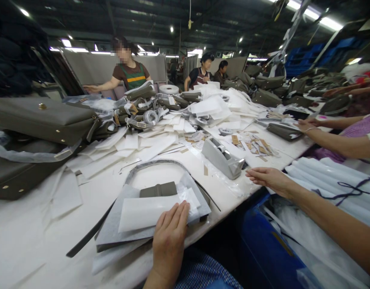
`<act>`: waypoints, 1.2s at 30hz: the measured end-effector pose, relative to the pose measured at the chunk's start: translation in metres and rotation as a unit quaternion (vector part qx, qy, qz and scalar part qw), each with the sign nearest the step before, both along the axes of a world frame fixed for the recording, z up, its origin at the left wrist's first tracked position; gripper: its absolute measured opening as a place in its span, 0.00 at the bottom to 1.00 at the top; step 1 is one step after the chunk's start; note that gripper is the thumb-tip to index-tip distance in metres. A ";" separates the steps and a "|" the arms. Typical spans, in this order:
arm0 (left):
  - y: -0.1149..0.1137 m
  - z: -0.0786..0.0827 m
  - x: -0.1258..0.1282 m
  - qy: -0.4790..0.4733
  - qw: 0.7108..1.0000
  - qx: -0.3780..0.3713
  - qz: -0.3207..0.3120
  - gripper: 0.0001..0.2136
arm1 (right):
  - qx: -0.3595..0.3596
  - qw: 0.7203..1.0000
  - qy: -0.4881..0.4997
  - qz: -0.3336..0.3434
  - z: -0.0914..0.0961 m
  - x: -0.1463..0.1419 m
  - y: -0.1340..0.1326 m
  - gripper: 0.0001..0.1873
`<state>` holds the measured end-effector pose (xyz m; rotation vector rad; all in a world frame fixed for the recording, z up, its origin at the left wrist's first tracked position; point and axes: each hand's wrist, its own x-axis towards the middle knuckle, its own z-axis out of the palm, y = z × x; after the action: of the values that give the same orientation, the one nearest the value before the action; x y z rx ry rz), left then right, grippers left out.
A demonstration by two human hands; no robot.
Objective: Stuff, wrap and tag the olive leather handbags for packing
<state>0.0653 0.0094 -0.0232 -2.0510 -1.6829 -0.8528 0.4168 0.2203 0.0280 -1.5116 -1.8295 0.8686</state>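
Note:
My left hand [171,237] lies flat with its fingers stretched out on a white foam sheet [148,210]. Under that sheet is a flat bag wrapped in grey-white paper [111,235], its dark olive middle part [158,190] showing. A wrapped handle [156,162] arches from its far side, and a dark strap [88,237] sticks out to the left. Beside the cutting edge of a grey tape dispenser [222,158], my right hand [269,179] holds its thumb and fingertips together in a pinch. Whatever is between those fingertips is too small to make out.
Finished-looking olive bags [43,120] are stacked at the left. White foam sheets [209,106] and tape rolls [150,117] cover the table's middle. A blue bin [263,241] stands below the table edge at right. A co-worker's hands [308,124] touch a bag; other people stand across.

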 end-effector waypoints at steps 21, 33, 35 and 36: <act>-0.001 -0.003 0.001 -0.018 1.000 -0.024 -0.003 0.18 | 0.223 0.799 -0.263 0.493 0.079 -0.141 -0.037 0.12; 0.002 -0.003 0.003 -0.045 0.998 0.032 0.005 0.13 | 0.182 0.628 -0.395 0.646 0.059 -0.268 -0.008 0.02; 0.002 -0.001 0.003 -0.047 0.999 0.027 0.007 0.12 | 0.170 0.620 -0.417 0.643 0.057 -0.276 -0.007 0.02; 0.001 0.000 0.003 -0.045 0.999 0.020 0.009 0.12 | 0.168 0.616 -0.427 0.640 0.057 -0.280 -0.007 0.01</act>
<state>0.0681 0.0108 -0.0233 -1.9953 -1.7147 -0.9777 0.1370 0.2132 0.0848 0.0049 -3.5882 0.1336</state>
